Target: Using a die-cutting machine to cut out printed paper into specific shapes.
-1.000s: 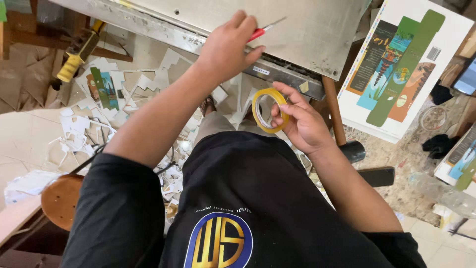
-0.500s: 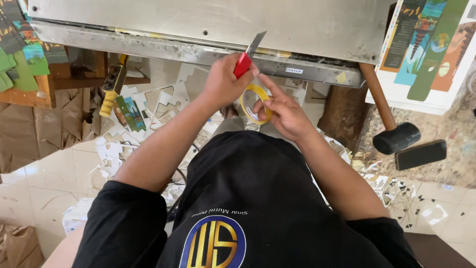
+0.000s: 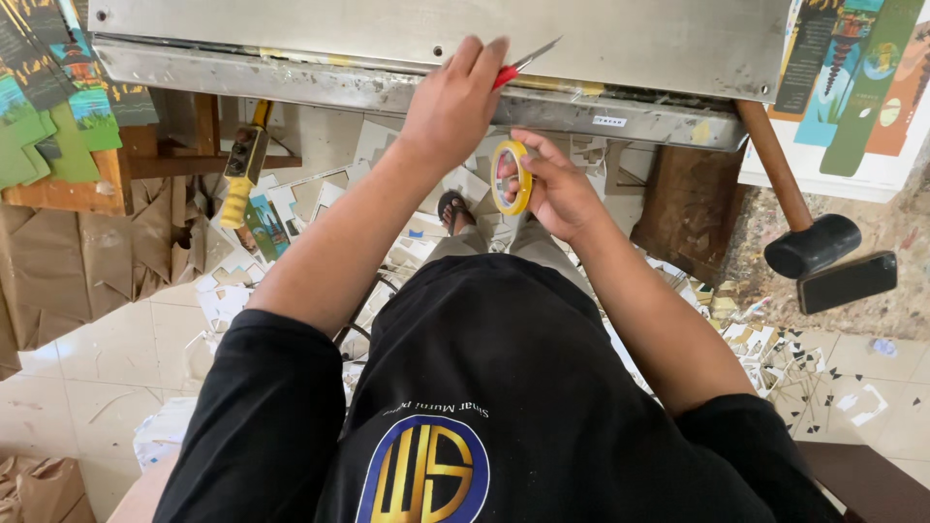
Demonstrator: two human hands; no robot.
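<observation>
My left hand (image 3: 455,102) is closed around a red-handled utility knife (image 3: 518,68), its blade pointing up and right over the front edge of a grey metal machine bed (image 3: 291,68). Just below it, my right hand (image 3: 557,189) grips a yellow roll of tape (image 3: 511,177), held upright with the fingers around its rim. The two hands are close together but apart. Below them I see my black shirt and a sandalled foot (image 3: 452,206) on the floor.
A black rubber mallet (image 3: 809,237) with a wooden handle leans at the right beside a dark block (image 3: 848,281). Printed colourful sheets (image 3: 852,87) lie at upper right and upper left. Paper offcuts litter the tiled floor; a yellow tool (image 3: 242,160) hangs at left.
My left hand with the knife has risen to the machine's edge. My right hand with the tape roll has turned it more upright and drawn slightly away from the knife hand.
</observation>
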